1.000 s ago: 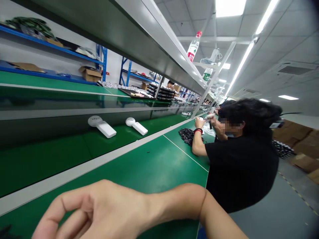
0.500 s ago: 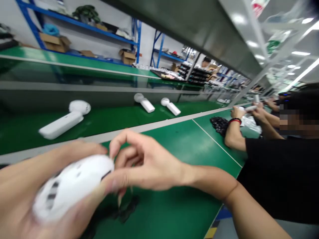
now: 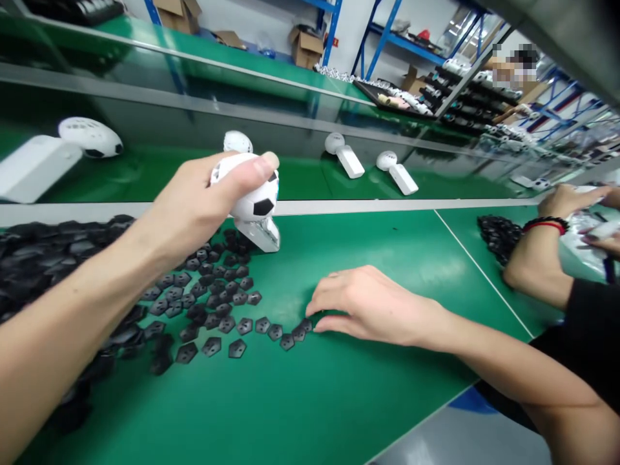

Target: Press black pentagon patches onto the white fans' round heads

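Note:
My left hand (image 3: 206, 197) grips the round head of a white handheld device (image 3: 254, 205), held over the near edge of the conveyor belt. Black pentagon patches mark this head like a football, and its white handle points down below the hand. Low over the green table, my right hand (image 3: 371, 307) has thumb and fingertips closing at the end of a row of small black pentagon pieces (image 3: 275, 332). A black pentagon piece (image 3: 306, 325) shows at those fingertips. More loose pentagons spread leftward into a big black heap (image 3: 43, 258), partly hidden under my left forearm.
Several similar white devices lie on the green conveyor belt (image 3: 300, 181) beyond the table, including a white device (image 3: 349, 161). At right, a co-worker's arm (image 3: 537, 252) is beside another black heap (image 3: 498, 237). Cardboard boxes (image 3: 306, 48) and blue shelving stand behind.
My left hand has moved up and away with the white device, toward the belt. My right hand has left the device and come down to the black pentagons. The view has shifted, showing more of the heap.

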